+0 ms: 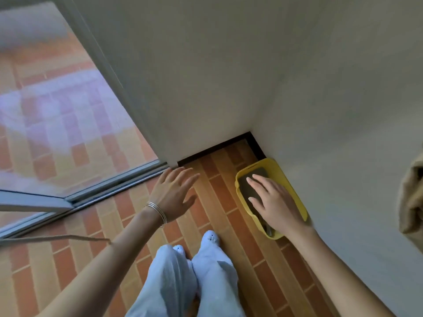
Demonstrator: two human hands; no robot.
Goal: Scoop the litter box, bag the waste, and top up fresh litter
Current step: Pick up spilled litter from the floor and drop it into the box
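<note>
A yellow litter box (243,177) with dark grey litter inside stands on the tiled floor against the right wall, close to the corner. My right hand (272,202) is stretched out in front of it with straight fingers, covering much of the box; whether it touches the box cannot be told. My left hand (175,194), with thin bangles on the wrist, is spread open in the air to the left of the box, holding nothing. No scoop or bag is in sight.
Brown and tan floor tiles (219,216) run under my feet in white socks (209,239). A sliding glass door with a metal track (114,184) lies to the left. Walls (229,76) close in ahead and on the right. A tan cloth (412,197) hangs at the right edge.
</note>
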